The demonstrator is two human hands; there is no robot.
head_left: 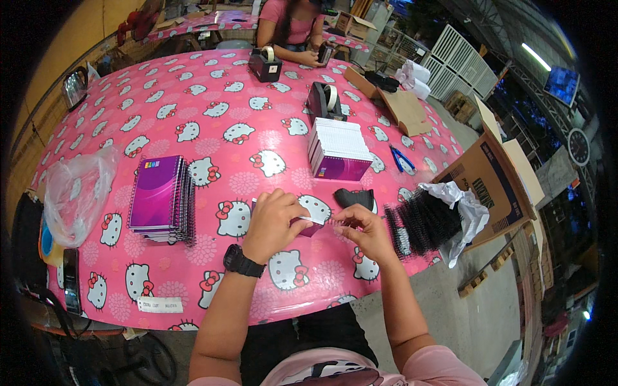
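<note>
My left hand (275, 222) is closed around a small purple-covered notebook (310, 229), pressing it near the table's front edge. At its right edge, the fingertips of my right hand (367, 231) pinch together on a thin spiral binding coil (336, 222); most of it is hidden by the fingers. Just beyond my right hand lies a dark, flat object (354, 198) of unclear kind. Left of my hands stands a stack of purple notebooks (154, 193) with black spiral bindings. Farther off is a pile of purple-covered page blocks (341, 168), their white edges showing.
Black binding coils (421, 222) lie with crumpled paper (467, 212) against an open carton (489, 180) at right. Blue pliers (402, 159) and two tape dispensers (265, 64) are farther back. A plastic bag (80, 193) and phone (71, 283) lie left. Another person (293, 32) sits across.
</note>
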